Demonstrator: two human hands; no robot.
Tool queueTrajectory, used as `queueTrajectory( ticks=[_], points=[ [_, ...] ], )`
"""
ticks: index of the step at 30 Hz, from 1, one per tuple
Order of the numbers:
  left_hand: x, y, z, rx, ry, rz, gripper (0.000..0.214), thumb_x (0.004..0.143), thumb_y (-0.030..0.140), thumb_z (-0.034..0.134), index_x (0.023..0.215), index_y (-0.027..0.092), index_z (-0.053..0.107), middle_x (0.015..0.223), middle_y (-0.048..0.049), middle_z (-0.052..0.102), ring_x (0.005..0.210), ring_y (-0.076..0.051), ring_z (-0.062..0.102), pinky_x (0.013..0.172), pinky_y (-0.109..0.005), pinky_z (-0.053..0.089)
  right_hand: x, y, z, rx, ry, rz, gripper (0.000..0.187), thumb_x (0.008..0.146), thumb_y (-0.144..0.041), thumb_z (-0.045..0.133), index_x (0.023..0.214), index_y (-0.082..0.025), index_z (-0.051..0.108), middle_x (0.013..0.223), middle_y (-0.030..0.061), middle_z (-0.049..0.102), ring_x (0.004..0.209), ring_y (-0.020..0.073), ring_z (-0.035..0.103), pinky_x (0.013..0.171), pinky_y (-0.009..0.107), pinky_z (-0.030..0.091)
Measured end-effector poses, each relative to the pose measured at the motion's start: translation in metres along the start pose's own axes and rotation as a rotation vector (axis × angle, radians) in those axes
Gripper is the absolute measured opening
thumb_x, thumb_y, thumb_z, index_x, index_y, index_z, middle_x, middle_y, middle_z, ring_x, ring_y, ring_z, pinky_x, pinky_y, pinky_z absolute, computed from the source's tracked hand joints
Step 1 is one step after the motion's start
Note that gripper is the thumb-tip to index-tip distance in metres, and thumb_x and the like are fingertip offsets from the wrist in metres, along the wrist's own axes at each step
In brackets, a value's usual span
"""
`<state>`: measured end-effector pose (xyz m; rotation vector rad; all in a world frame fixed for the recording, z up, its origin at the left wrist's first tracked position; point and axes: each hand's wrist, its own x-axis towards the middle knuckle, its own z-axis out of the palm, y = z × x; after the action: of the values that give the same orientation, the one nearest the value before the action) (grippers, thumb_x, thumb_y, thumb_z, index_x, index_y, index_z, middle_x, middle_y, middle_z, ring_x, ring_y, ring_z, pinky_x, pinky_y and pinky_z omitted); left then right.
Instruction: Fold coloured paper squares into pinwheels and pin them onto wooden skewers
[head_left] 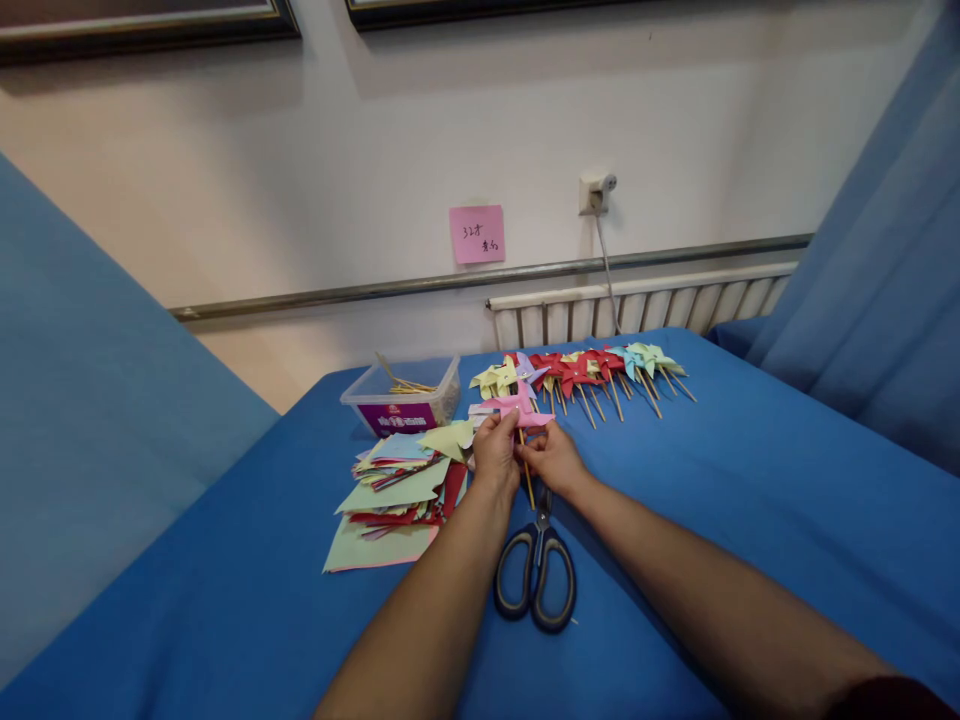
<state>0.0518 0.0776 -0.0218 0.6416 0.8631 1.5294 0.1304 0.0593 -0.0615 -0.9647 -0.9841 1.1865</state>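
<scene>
A pink paper pinwheel (517, 404) on a thin wooden stick is held between my two hands over the blue table. My left hand (496, 450) is closed on it from the left, thumb near its centre. From the right, my right hand (553, 458) pinches at the paper and stick just under the blades. The stick's lower end points toward me, above the scissors (536, 575), which lie with their dark handles nearest me and their blade tips partly hidden by my hands. Beyond my hands lies a row of finished-looking pinwheels (576, 374) in red, yellow, purple, blue and green.
Left of my hands, stacks of coloured paper (394, 490) lie on the blue tablecloth (675, 530). Behind them stands a clear plastic box (442, 395) with wooden sticks (409, 386) inside. A radiator (630, 310) and a plugged-in cord (606, 260) are at the wall; blue curtains hang on both sides.
</scene>
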Motion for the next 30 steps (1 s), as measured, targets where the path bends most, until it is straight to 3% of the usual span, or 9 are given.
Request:
queueTrajectory(
  ticks=[7, 13, 18, 22, 30],
  points=[
    [0.000, 0.013, 0.001, -0.109, -0.159, -0.168, 0.024, 0.071, 0.035, 0.066, 0.075, 0.012, 0.063, 0.065, -0.0040, 0.066, 0.053, -0.015, 0.060, 0.047, -0.024, 0.042, 0.001, -0.015, 0.000, -0.056, 0.008, -0.004, 0.035, 0.060, -0.035, 0.071, 0.079, -0.021, 0.046, 0.047, -0.0085, 0.054, 0.038, 0.0134, 0.056, 0.039, 0.023, 0.041],
    [0.001, 0.014, -0.001, -0.161, -0.128, -0.151, 0.013, 0.075, 0.025, 0.067, 0.080, 0.013, 0.064, 0.065, -0.0020, 0.067, 0.050, -0.012, 0.058, 0.048, -0.023, 0.043, -0.002, -0.021, -0.002, -0.074, -0.016, -0.078, 0.046, 0.064, -0.034, 0.070, 0.103, -0.022, 0.047, 0.052, -0.0113, 0.056, 0.038, 0.0117, 0.056, 0.040, 0.022, 0.045],
    [0.004, 0.012, -0.005, -0.185, -0.194, -0.202, 0.018, 0.079, 0.031, 0.065, 0.081, 0.014, 0.063, 0.061, -0.0016, 0.065, 0.047, -0.012, 0.056, 0.044, -0.023, 0.042, -0.002, -0.022, -0.004, -0.035, -0.063, -0.081, 0.045, 0.065, -0.038, 0.069, 0.101, -0.021, 0.047, 0.053, -0.0108, 0.057, 0.038, 0.0107, 0.056, 0.041, 0.021, 0.045],
    [0.005, 0.010, -0.007, -0.152, -0.238, -0.196, 0.021, 0.076, 0.034, 0.068, 0.081, 0.014, 0.063, 0.061, -0.0014, 0.064, 0.046, -0.012, 0.055, 0.044, -0.022, 0.042, -0.001, -0.023, -0.004, -0.011, -0.049, -0.073, 0.045, 0.065, -0.039, 0.070, 0.098, -0.020, 0.047, 0.052, -0.0109, 0.056, 0.037, 0.0103, 0.055, 0.040, 0.020, 0.044],
    [0.005, 0.007, -0.006, -0.142, -0.187, -0.124, 0.021, 0.068, 0.027, 0.076, 0.073, 0.014, 0.061, 0.056, 0.0017, 0.059, 0.044, -0.008, 0.050, 0.043, -0.020, 0.040, -0.003, -0.020, -0.002, -0.034, -0.048, -0.090, 0.042, 0.066, -0.038, 0.069, 0.097, -0.020, 0.048, 0.051, -0.0109, 0.056, 0.038, 0.0104, 0.056, 0.040, 0.021, 0.044]
  ],
)
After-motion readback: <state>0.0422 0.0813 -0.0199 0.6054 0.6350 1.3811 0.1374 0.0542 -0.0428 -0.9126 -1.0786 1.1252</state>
